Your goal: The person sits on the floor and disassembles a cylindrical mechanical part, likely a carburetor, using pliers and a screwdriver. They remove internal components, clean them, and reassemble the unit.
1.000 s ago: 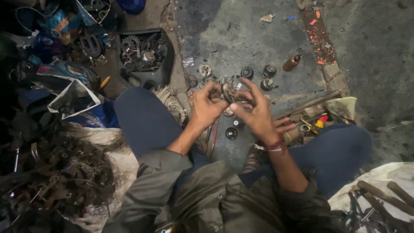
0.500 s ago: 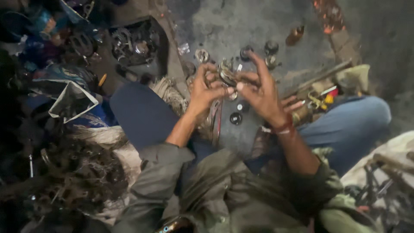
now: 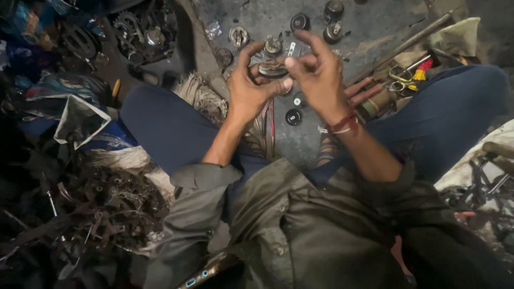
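Concrete floor (image 3: 375,27) below you, round parts (image 3: 300,22) scattered near. Left hand (image 3: 251,93) and right hand (image 3: 321,80) both pinch disc (image 3: 273,68) between fingertips, raised over your lap. Disc lies roughly flat, long axis left-right. Risk: greasy fingers slip, disc drops among look-alike parts, likely mix-up.
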